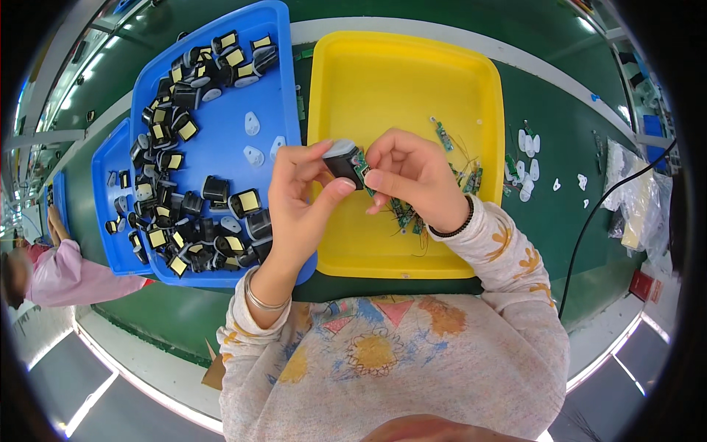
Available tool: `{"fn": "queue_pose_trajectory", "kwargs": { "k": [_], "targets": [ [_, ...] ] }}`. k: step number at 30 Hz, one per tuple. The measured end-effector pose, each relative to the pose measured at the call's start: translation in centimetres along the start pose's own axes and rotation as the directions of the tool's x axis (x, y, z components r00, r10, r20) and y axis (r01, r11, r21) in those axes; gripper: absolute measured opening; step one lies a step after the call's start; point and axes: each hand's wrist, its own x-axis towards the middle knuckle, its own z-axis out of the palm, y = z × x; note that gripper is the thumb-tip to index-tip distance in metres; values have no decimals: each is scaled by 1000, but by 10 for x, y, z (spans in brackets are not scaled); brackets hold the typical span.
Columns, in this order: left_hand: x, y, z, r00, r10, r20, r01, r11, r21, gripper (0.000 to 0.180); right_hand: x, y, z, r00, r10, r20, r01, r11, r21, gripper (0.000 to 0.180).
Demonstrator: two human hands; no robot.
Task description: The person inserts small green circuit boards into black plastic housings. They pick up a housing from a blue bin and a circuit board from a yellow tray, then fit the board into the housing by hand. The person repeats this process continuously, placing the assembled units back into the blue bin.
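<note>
Over the yellow tray (398,81), my left hand (298,195) grips a small black housing (341,163) with a grey cap, its thumb and fingers on either side. My right hand (412,177) pinches a green circuit board (362,171) against the right side of that housing. How far the board sits in the housing, I cannot tell. Beneath and beyond my right hand, several more circuit boards (442,135) with thin wires lie in the yellow tray. To the left, a blue tray (243,158) holds many black housings (216,189) with pale yellow pads, plus loose grey caps (252,124).
White and grey oval pieces (529,166) lie on the green table right of the yellow tray. A black cable (589,221) curves past clear plastic bags (639,188) at the right. A second blue tray (103,214) and a person in a pink sleeve (88,272) are at the far left.
</note>
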Motion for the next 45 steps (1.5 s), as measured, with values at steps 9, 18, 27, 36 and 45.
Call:
{"fn": "queue_pose_trajectory", "kwargs": {
  "k": [9,18,27,36,45],
  "targets": [
    [1,-3,-4,979,155,129,-173,975,138,39,-2,-3,3,998,58,17,-58,998,-13,12],
    [5,4,1,984,83,157,-82,997,-13,39,-7,2,11,836,-529,144,392,393,-832,11],
    [4,8,-3,989,84,120,-95,992,87,35,-6,-2,12,910,-409,69,327,605,-727,11],
    [12,29,-45,953,294,78,-224,504,834,29,32,-35,-11,947,-315,58,227,531,-816,9],
    [-12,18,-114,910,72,-408,413,-252,875,35,193,-73,-178,884,-455,-112,-296,-358,-886,23]
  ]
}}
